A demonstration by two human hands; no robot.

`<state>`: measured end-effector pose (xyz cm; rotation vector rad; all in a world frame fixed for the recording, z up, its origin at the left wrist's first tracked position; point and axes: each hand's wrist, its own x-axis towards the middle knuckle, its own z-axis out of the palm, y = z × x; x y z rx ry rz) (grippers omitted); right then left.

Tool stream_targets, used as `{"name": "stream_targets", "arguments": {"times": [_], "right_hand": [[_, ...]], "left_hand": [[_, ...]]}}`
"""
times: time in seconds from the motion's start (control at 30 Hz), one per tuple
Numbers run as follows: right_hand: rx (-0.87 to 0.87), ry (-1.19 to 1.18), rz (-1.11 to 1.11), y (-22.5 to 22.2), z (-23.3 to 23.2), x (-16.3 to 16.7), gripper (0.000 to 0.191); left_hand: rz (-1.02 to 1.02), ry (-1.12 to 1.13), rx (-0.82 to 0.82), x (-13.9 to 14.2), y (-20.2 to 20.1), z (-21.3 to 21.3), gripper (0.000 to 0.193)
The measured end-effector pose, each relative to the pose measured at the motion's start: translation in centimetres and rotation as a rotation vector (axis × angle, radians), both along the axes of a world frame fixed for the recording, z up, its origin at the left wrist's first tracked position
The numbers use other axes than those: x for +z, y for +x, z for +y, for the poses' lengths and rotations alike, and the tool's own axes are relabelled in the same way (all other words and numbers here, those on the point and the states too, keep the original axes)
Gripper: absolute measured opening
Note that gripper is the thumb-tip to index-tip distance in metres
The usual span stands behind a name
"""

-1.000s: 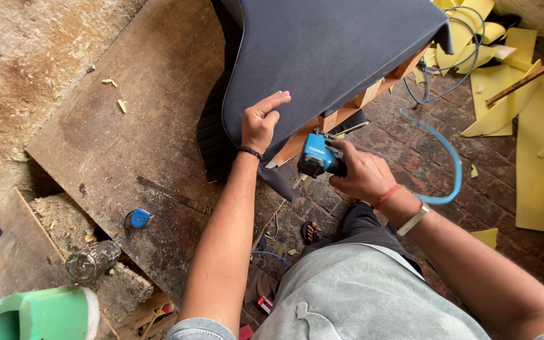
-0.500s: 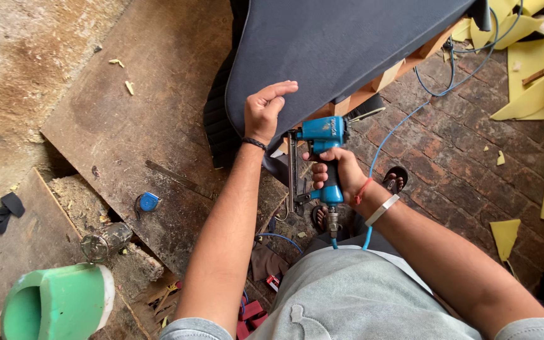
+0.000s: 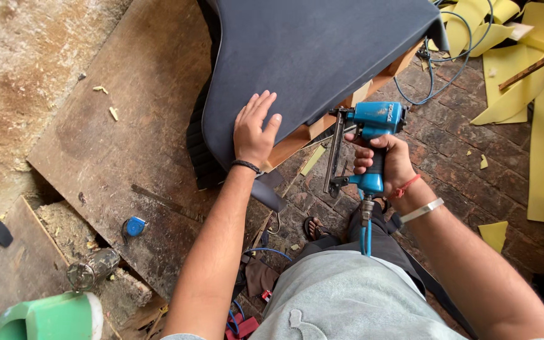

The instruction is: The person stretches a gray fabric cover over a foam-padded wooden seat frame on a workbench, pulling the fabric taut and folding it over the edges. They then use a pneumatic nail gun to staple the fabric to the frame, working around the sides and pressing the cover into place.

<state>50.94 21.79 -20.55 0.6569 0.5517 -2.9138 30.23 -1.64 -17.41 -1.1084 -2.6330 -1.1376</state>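
Note:
My left hand [image 3: 254, 131] lies flat, fingers together, on the dark grey fabric [image 3: 310, 50] stretched over a wooden frame [image 3: 297, 137], close to the fabric's lower edge. My right hand [image 3: 382, 160] grips the handle of a blue pneumatic staple gun [image 3: 366, 141], held upright just right of the frame's edge, its long magazine pointing down. A blue air hose [image 3: 366, 236] hangs from the gun's base toward my lap. A loose flap of grey fabric [image 3: 271, 192] hangs below the frame.
A worn wooden board [image 3: 114, 145] lies on the left with a small blue tape measure [image 3: 135, 226] on it. Yellow foam offcuts [image 3: 536, 94] cover the brick floor at right. A green plastic container [image 3: 48, 318] stands at lower left, beside a glass jar [image 3: 89, 271].
The staple gun has swung from low by the frame to upright beside its edge. My left hand has flattened onto the fabric, fingers spread forward. The view has shifted.

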Motion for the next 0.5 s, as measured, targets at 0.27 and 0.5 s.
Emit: {"name": "stream_targets", "arguments": {"times": [0.27, 0.5], "right_hand": [[0.145, -0.021, 0.006, -2.3, 3.0, -0.9, 0.048], [0.094, 0.1, -0.004, -0.5, 8.9, 0.2, 0.058]], "left_hand": [[0.205, -0.544, 0.014, -0.4, -0.1, 5.1, 0.063], [0.153, -0.67, 0.086, 0.2, -0.7, 9.0, 0.063]]}}
